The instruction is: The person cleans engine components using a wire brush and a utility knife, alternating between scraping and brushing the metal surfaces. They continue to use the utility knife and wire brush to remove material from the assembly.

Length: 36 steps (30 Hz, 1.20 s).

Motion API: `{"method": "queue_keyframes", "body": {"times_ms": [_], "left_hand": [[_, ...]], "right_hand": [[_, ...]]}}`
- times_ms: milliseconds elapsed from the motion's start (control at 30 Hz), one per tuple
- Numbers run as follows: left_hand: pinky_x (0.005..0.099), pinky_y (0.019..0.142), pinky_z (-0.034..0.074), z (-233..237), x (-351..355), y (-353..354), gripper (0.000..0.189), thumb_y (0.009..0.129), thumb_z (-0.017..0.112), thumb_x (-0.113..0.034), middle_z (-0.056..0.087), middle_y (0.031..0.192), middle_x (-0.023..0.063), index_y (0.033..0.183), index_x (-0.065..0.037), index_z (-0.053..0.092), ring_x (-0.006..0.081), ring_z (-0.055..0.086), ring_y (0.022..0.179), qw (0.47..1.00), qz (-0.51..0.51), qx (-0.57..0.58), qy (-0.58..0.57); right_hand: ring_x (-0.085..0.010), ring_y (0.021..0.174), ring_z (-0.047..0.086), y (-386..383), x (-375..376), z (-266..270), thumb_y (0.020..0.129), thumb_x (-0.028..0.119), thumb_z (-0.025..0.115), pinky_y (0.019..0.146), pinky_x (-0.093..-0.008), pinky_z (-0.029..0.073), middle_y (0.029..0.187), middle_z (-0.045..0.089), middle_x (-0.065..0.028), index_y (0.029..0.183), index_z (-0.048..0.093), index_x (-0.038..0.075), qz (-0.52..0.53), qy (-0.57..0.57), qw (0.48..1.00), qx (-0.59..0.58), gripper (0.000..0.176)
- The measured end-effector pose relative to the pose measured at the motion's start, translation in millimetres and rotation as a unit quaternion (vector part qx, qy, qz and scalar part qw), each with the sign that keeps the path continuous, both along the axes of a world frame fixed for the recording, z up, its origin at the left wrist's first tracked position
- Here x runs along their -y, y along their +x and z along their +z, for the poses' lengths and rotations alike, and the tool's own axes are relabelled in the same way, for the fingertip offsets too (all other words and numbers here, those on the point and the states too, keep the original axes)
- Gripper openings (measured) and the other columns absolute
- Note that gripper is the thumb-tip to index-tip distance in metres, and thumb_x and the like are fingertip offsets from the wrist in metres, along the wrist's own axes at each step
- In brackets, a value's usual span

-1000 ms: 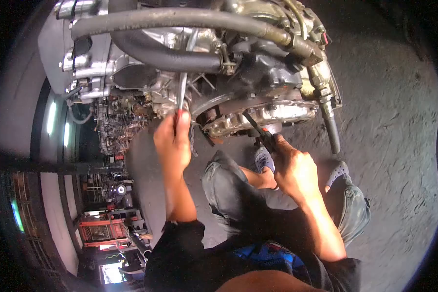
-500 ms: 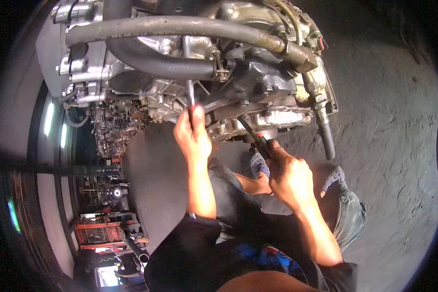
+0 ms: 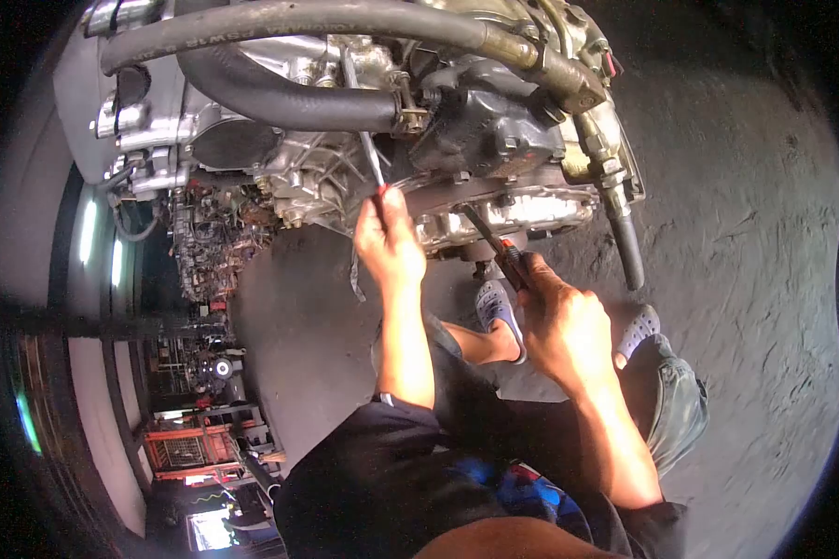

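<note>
My left hand (image 3: 391,244) is closed around the handle of a screwdriver (image 3: 371,160). Its long metal shaft passes behind a thick black hose (image 3: 298,107), and the tip lies among metal parts of an engine (image 3: 331,191). My right hand (image 3: 569,321) grips a utility knife (image 3: 511,261) with a black and orange handle. The knife's blade points up and left at the engine's lower metal flange (image 3: 541,210); whether it touches cannot be made out. A thin grey strip (image 3: 355,275) hangs beside my left wrist.
A second, longer hose (image 3: 280,23) crosses the engine's top, and a short pipe (image 3: 629,256) hangs at its right. My shoes (image 3: 639,331) stand on the dark floor (image 3: 746,279). More engine parts (image 3: 219,238) and an orange rack (image 3: 182,452) are at the left.
The engine has shifted up and left in view. My left hand has moved right with the screwdriver, which now leans more. The grey strip has come into sight. Both tools are still held.
</note>
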<state>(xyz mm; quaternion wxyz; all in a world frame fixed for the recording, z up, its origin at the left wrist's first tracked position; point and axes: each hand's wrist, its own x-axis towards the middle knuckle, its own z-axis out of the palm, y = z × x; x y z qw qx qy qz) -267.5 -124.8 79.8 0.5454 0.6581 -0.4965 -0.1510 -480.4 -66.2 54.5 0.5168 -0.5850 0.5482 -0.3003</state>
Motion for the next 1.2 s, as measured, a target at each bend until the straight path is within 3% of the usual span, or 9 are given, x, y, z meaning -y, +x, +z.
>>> {"method": "queue_keyframes", "body": {"times_ms": [100,367,400,633,833,967,1100,1167,1200], "left_hand": [[0.0176,0.036,0.024,-5.5,-24.7,9.5,0.028,0.096,0.055,-0.032,0.040,0.055,-0.0094,0.078,-0.010,0.053,0.0005,0.034,0.042,0.994,-0.027,0.100,0.034],[0.0292,0.053,0.034,40.9,24.1,7.1,0.038,0.096,0.052,-0.034,0.044,0.059,-0.0008,0.077,-0.002,0.057,0.0097,0.042,0.056,0.986,-0.060,0.153,0.040],[0.0185,0.036,0.023,30.3,16.4,9.5,0.032,0.097,0.052,-0.036,0.038,0.055,-0.0102,0.075,-0.012,0.049,0.0005,0.033,0.042,0.986,-0.077,0.150,0.014],[0.0193,0.035,0.021,66.6,34.3,-2.3,0.034,0.096,0.052,-0.038,0.038,0.054,-0.0094,0.078,-0.010,0.052,0.0013,0.030,0.039,0.995,-0.082,0.032,0.055],[0.0192,0.032,0.023,15.3,-19.9,10.8,0.036,0.094,0.053,-0.042,0.037,0.052,-0.0096,0.076,-0.012,0.051,0.0014,0.032,0.038,0.992,-0.083,0.034,0.093],[0.0199,0.034,0.024,38.4,-46.6,15.1,0.032,0.096,0.052,-0.038,0.040,0.056,-0.0074,0.082,-0.009,0.053,0.0026,0.035,0.040,0.981,-0.074,-0.098,0.151],[0.0181,0.033,0.026,54.0,-84.1,66.3,0.033,0.097,0.049,-0.038,0.041,0.057,-0.0058,0.095,-0.006,0.057,0.0036,0.035,0.040,0.989,-0.052,-0.135,0.032],[0.0198,0.035,0.025,67.0,-95.2,78.7,0.038,0.094,0.053,-0.043,0.038,0.056,-0.0047,0.084,-0.007,0.052,0.0050,0.035,0.039,0.987,-0.071,-0.135,-0.051],[0.0203,0.035,0.024,68.0,-95.7,88.3,0.039,0.093,0.053,-0.045,0.037,0.056,-0.0047,0.083,-0.007,0.051,0.0052,0.034,0.039,0.985,-0.065,-0.142,-0.076]], "right_hand": [[-0.0380,0.081,0.065,4.7,1.9,-5.7,0.083,0.014,0.061,0.070,-0.0444,0.052,0.086,0.064,-0.0247,0.122,0.058,0.007,0.005,-0.011,1.000,-0.025,0.040],[-0.0378,0.082,0.065,21.6,5.2,3.3,0.083,0.018,0.060,0.073,-0.0443,0.052,0.085,0.065,-0.0232,0.122,0.059,0.011,0.040,-0.013,0.999,-0.024,0.039],[-0.0378,0.083,0.065,21.8,6.7,0.7,0.083,0.018,0.060,0.074,-0.0443,0.052,0.085,0.065,-0.0231,0.121,0.059,0.011,0.033,-0.019,0.999,-0.024,0.039],[-0.0376,0.085,0.064,21.6,3.6,7.5,0.083,0.017,0.061,0.074,-0.0445,0.052,0.087,0.065,-0.0225,0.123,0.058,0.014,0.053,-0.015,0.998,-0.029,0.041],[-0.0379,0.084,0.064,14.1,5.9,0.9,0.083,0.017,0.061,0.074,-0.0443,0.052,0.087,0.065,-0.0222,0.121,0.059,0.010,0.022,-0.035,0.999,-0.034,0.039],[-0.0394,0.085,0.063,17.2,2.7,1.9,0.083,0.018,0.062,0.074,-0.0449,0.051,0.091,0.064,-0.0217,0.115,0.061,0.007,0.030,-0.014,0.999,-0.003,0.034],[-0.0401,0.086,0.063,16.6,4.5,-1.7,0.083,0.024,0.061,0.074,-0.0470,0.049,0.089,0.065,-0.0220,0.103,0.061,0.007,0.051,-0.009,0.995,0.081,0.027],[-0.0409,0.088,0.061,18.8,6.7,-0.4,0.083,0.028,0.063,0.075,-0.0462,0.048,0.090,0.064,-0.0221,0.102,0.060,0.005,0.065,0.029,0.988,0.136,0.030],[-0.0061,0.055,0.050,26.1,7.0,-10.3,0.086,0.019,0.067,0.045,-0.0243,0.040,0.066,0.055,-0.0014,0.100,0.060,0.000,0.063,-0.021,0.978,0.197,0.025]]}}
